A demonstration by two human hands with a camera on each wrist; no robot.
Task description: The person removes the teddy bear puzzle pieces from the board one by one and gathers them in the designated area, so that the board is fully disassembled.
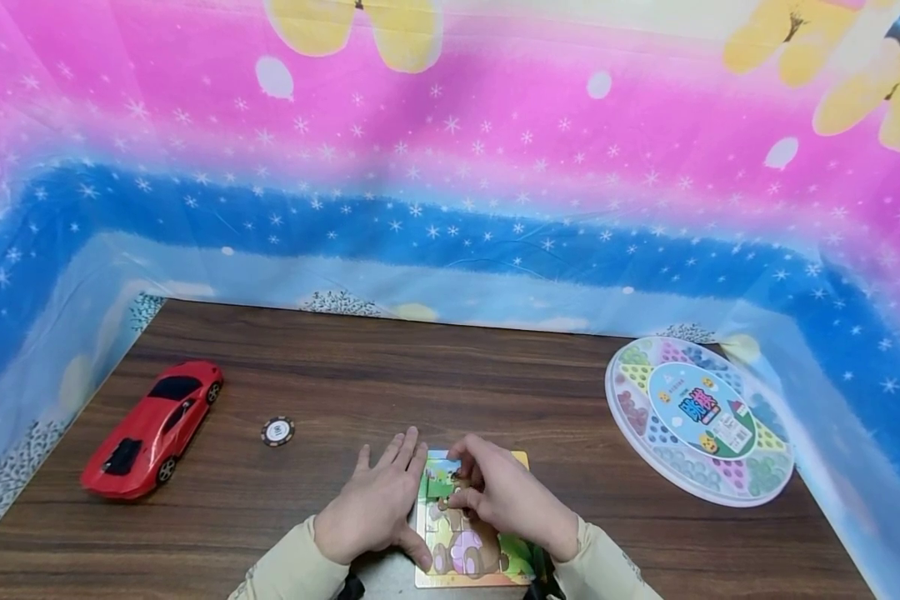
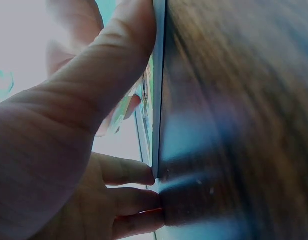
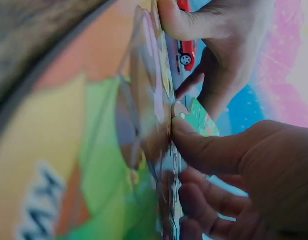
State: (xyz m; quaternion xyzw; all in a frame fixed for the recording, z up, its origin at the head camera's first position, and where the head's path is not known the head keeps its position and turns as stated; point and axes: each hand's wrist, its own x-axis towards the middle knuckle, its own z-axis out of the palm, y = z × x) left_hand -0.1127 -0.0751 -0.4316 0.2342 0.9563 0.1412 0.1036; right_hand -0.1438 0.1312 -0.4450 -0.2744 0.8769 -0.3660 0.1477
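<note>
A jigsaw puzzle board (image 1: 465, 582) with a brown bear picture lies flat at the table's near edge. My left hand (image 1: 378, 510) rests along its left side, fingers extended, with the thumb near the lower left corner. In the left wrist view, the thumb and fingertips touch the board's dark edge. Between thumb and fingers, my right hand (image 1: 521, 504) pinches a green puzzle piece (image 1: 442, 481) over the upper left of the board. The right wrist view shows that puzzle piece (image 3: 197, 117) tilted up off the surface. My right fingers hide part of the picture.
On the left of the wooden table (image 1: 390, 375) stands a red toy car (image 1: 153, 429), with a poker chip (image 1: 277, 431) to its right. A round Chinese checkers box (image 1: 701, 421) lies at the right. Behind hangs a patterned pink and blue cloth (image 1: 450, 167).
</note>
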